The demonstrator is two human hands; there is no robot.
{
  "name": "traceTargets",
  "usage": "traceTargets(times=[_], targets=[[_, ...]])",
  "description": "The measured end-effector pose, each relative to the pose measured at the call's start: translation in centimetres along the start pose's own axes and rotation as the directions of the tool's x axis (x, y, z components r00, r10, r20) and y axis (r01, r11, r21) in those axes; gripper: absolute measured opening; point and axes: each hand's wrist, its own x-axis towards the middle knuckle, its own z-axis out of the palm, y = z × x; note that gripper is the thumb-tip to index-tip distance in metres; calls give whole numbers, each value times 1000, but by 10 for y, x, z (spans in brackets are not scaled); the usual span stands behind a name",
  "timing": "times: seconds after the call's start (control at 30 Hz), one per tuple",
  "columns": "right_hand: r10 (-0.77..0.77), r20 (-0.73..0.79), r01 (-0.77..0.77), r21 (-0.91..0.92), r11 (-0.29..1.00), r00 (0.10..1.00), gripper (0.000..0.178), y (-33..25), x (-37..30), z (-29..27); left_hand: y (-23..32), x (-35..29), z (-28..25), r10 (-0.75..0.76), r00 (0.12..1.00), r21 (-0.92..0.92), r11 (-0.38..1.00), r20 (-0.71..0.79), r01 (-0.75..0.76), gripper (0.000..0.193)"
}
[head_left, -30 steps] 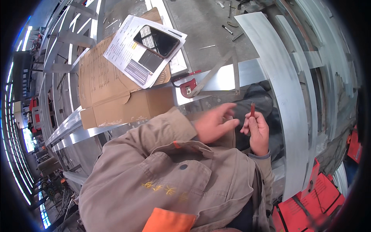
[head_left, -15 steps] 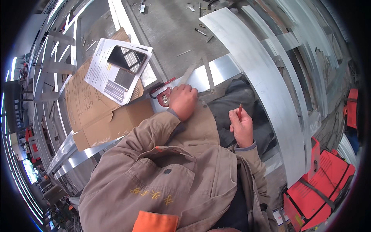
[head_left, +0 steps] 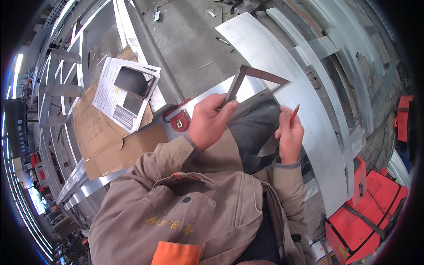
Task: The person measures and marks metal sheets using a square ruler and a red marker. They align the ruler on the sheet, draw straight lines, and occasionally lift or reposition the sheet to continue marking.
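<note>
Grey metal, L-shaped: flat square (head_left: 265,75) at one o'clock from the middle of the view, held up over a bright metal beam (head_left: 251,85), corner pointing away from the body. Gripped near the end of one leg between thumb and fingers of the left hand (head_left: 208,123), perhaps to leave the corner and other leg clear. Free tip overlapping the edge of a long pale metal strip (head_left: 302,88) at two o'clock; touching or apart, impossible to tell.

At three o'clock from that hand, the right hand (head_left: 290,136), closed on a red pencil (head_left: 294,114), point toward twelve, apparently to leave the tip exposed.

At nine o'clock from the left hand, just beside it, a red tape measure (head_left: 179,122), probably for easy reach. Toward ten from the middle, a dark phone (head_left: 134,81) lying on white sheets (head_left: 105,90), perhaps as a weight; beneath both, brown cardboard (head_left: 95,132), likely as a flat bed over metal. At twelve, a marker (head_left: 222,40) loose on grey floor (head_left: 176,48). At four, beyond the strip, red cases (head_left: 369,207).
</note>
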Motion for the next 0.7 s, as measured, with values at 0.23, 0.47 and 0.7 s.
traceTargets(times=[0.23,0.47,0.7], targets=[[-99,-98,96,-42,995,990,44,-36,112,10,-32,55,86,-394,894,-496,744,215,447,35],[-11,-123,-20,-247,969,992,42,-30,225,28,-70,112,112,-549,804,-665,514,230,541,38],[111,124,-72,-285,956,986,24,-39,305,69,-91,151,99,-538,827,-440,712,159,548,38]])
